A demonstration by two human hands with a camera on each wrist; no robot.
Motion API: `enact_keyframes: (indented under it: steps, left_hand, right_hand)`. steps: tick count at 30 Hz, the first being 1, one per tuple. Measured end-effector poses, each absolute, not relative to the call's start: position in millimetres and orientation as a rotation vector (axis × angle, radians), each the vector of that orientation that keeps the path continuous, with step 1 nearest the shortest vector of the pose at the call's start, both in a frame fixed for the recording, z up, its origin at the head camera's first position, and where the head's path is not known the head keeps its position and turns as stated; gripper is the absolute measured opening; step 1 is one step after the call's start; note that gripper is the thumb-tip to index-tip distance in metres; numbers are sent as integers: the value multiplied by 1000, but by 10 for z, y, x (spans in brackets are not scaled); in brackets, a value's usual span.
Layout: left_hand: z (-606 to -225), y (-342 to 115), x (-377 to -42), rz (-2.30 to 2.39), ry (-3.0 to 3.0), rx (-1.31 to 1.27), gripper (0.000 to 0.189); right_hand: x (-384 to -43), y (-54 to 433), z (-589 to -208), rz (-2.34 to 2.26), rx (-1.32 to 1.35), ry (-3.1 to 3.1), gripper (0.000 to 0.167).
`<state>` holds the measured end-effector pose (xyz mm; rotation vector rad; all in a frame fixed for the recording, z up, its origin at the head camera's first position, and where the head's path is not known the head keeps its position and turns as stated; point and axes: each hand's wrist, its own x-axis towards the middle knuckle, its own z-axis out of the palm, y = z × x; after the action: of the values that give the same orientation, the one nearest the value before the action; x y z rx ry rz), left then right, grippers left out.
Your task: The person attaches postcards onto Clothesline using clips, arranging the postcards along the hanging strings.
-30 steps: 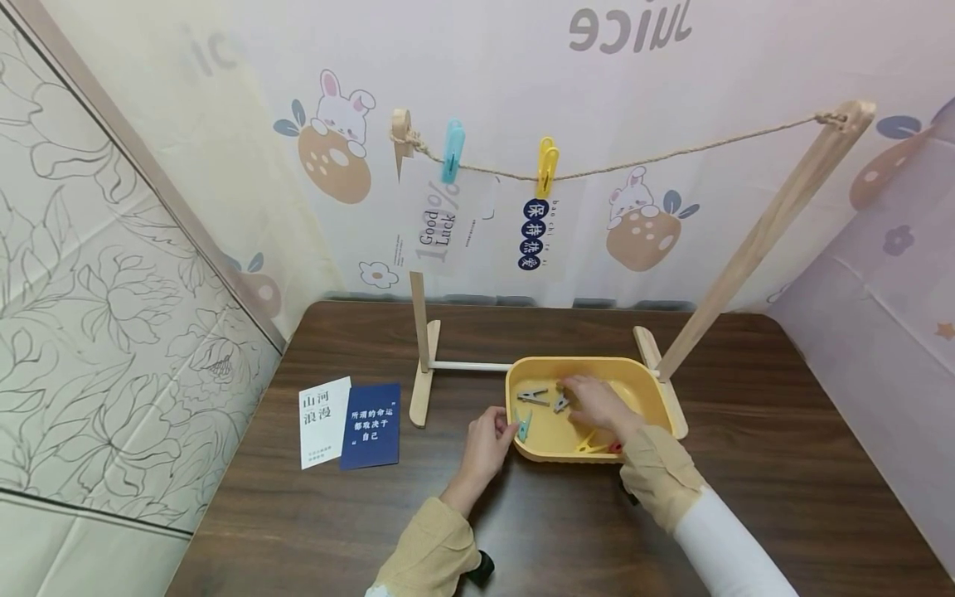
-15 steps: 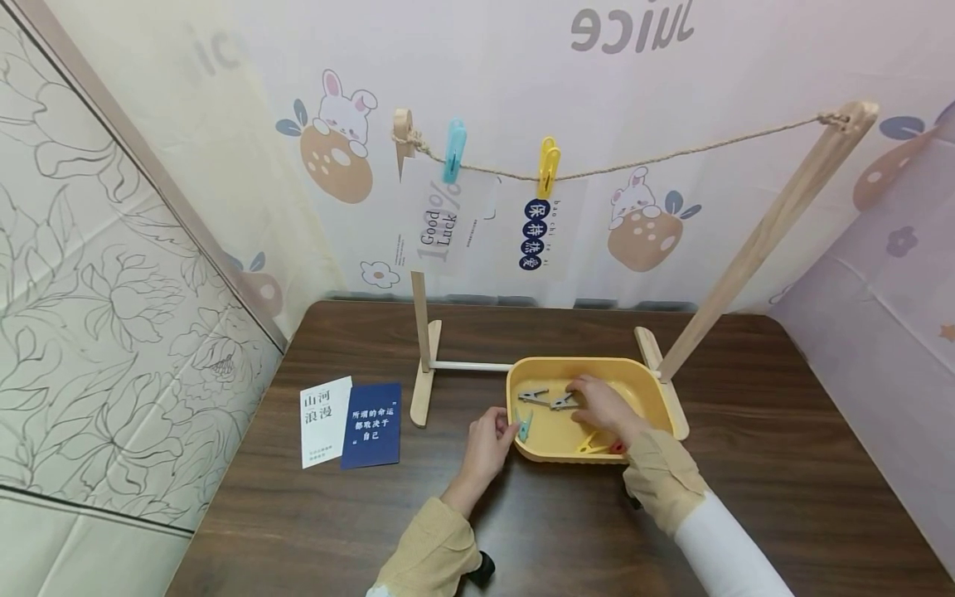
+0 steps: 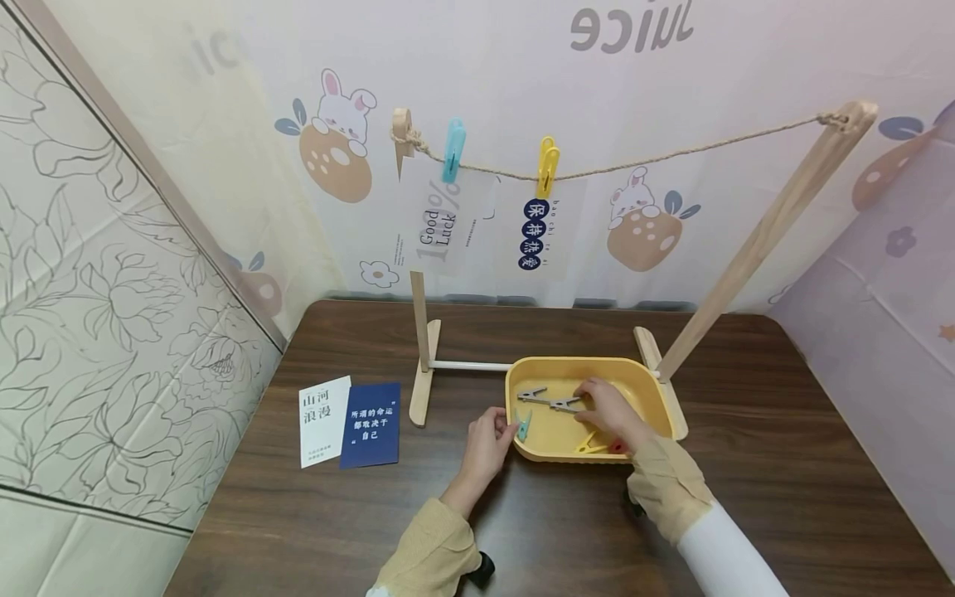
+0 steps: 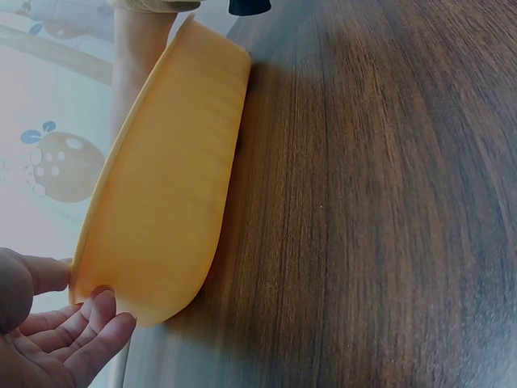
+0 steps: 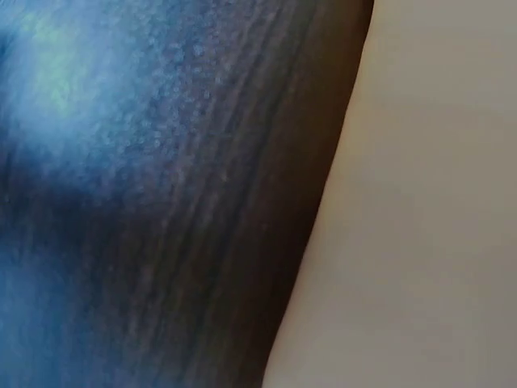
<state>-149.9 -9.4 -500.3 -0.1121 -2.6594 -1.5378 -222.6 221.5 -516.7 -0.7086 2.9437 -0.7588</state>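
Observation:
A yellow plastic basin (image 3: 634, 398) stands on the table, and my left hand (image 3: 488, 439) holds its left rim. In the left wrist view the thumb lies at the rim, with the fingers (image 4: 97, 323) curled against the outer wall. Inside the basin my right hand (image 3: 606, 410) pinches the right end of a grey clothespin (image 3: 563, 405). Another grey clothespin (image 3: 531, 395) lies just left of it. A teal clothespin (image 3: 525, 425) leans near the left wall. Beside the right wrist lie a yellow clothespin (image 3: 589, 445) and a partly hidden red one (image 3: 618, 447).
Behind the basin stands a wooden frame (image 3: 753, 257) with a rope (image 3: 671, 155). A blue clothespin (image 3: 453, 151) and a yellow peg (image 3: 548, 167) hold two cards on it. A white card (image 3: 321, 431) and a blue card (image 3: 371, 452) lie at the left.
My right hand has drawn back slightly to the right inside the basin, uncovering more of the grey clothespin, which now lies closer to level. My left hand has stayed at the rim.

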Motion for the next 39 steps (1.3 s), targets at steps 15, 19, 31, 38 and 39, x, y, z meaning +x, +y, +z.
enact_keyframes:
  steps: [15, 19, 31, 38, 39]
  left_hand:
    - [-4996, -105, -1497, -1552, -2666, -106, 21]
    - [-4993, -104, -1496, -1551, -2666, -110, 21]
    - [-5022, -88, -1490, -1550, -2647, -99, 21]
    - [-5077, -97, -1479, -1570, -2587, -82, 22]
    - [-5083, -101, -1476, -1576, -2583, -74, 23]
  right_hand:
    - [-2145, 2280, -5142, -820, -602, 2945, 29]
    - [-2106, 2302, -5136, -848, -537, 2946, 29]
    - [-1891, 2319, -5020, -1170, -311, 2879, 28]
    - [-1789, 2295, -4914, -1343, -170, 2879, 31]
    - [-1770, 2290, -4897, -1355, -160, 2889, 31]
